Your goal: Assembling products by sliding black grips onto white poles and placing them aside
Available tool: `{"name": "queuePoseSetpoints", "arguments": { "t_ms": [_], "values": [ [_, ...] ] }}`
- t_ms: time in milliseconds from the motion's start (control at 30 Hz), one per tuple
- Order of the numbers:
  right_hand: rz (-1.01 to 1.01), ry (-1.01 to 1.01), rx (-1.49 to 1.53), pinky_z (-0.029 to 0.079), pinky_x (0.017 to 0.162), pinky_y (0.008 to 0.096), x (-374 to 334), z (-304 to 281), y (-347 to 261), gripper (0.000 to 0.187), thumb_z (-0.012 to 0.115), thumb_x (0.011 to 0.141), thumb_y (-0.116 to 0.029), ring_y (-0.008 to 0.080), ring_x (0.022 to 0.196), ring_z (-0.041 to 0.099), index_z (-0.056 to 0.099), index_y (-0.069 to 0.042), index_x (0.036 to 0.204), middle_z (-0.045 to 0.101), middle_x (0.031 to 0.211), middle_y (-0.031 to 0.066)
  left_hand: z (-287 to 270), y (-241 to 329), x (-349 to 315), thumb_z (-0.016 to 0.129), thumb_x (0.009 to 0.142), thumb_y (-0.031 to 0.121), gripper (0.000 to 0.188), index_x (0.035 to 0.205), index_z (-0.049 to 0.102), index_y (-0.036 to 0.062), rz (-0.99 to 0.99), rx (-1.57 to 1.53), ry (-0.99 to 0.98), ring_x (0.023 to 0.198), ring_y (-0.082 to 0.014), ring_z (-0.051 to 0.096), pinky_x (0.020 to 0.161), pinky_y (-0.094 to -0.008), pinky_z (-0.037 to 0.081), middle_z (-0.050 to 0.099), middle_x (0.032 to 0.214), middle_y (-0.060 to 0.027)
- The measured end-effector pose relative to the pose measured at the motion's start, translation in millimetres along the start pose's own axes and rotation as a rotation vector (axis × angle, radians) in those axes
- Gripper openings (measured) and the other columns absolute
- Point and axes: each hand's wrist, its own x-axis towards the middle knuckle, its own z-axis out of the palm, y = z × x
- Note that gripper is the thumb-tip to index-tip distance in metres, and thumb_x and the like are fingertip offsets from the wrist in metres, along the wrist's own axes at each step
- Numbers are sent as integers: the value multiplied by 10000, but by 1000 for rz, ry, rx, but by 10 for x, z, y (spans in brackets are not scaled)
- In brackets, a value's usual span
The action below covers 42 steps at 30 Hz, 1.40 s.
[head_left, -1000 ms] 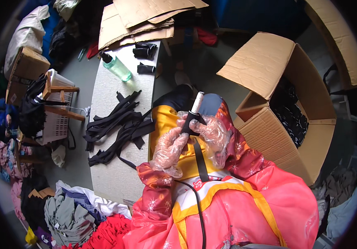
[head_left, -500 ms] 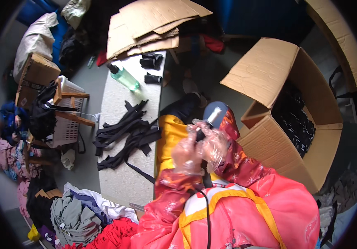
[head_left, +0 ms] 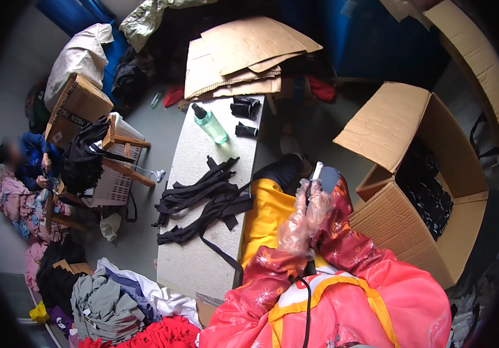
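Observation:
Both my hands are raised over my lap in clear, crinkled plastic gloves, pressed close together. My left hand (head_left: pixel 294 229) has its fingers pointing upward; whatever may be between them is hidden. Beside it, my right hand (head_left: pixel 320 204) is closed around a slim white stick-like piece (head_left: pixel 318 170) that sticks out above the fingers. Its lower part is out of sight. On the narrow grey table to my left lie several black fabric strips (head_left: pixel 211 200). Farther up the table are a green spray bottle (head_left: pixel 210 124) and small black rolls (head_left: pixel 246 108).
Cardboard sheets (head_left: pixel 249 49) are stacked across the table's far end. At right stands an open cardboard box (head_left: pixel 464 232) with dark patterned cloth inside. Clothes (head_left: pixel 107 307) lie heaped at lower left. A person in blue (head_left: pixel 32 159) works near a stool (head_left: pixel 129 165) and basket.
The view has shifted, so the scene sits farther right. My hands have closed in together; the dark thing seen between them before is hidden, and the white piece now points more steeply upward.

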Motion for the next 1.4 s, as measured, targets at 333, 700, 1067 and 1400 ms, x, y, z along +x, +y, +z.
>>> {"name": "queuePoseSetpoints", "arguments": {
  "t_ms": [333,700,1067,1400],
  "values": [
    [605,-475,574,449,523,306,746,309,323,264,507,887,-336,190,558,491,533,-99,772,509,639,14,-219,-255,-836,512,789,33,520,1300,454,107,-582,129,-388,594,-340,587,509,-468,437,559,706,-153],
    [522,-714,140,478,531,326,1194,1193,-410,145,531,858,-136,206,611,513,509,-76,989,535,783,88,-880,-914,-1359,451,889,-12,422,1306,413,39,-844,-4,535,730,-146,595,631,-285,491,599,823,-118],
    [-442,-588,-1338,427,596,251,1425,1850,-119,234,720,711,-131,80,650,529,671,-39,920,615,704,-8,-763,-946,-1669,380,896,-51,408,1298,386,17,-1260,-690,857,797,-85,486,725,-187,448,487,1082,-59],
    [-357,-480,-1604,459,592,276,1348,2184,-101,293,707,706,-224,104,617,575,694,-145,988,631,688,19,-679,-1008,-1786,380,913,-23,390,1299,381,34,-1225,-698,805,693,-42,431,591,-142,366,516,989,-41]
  ]
}}
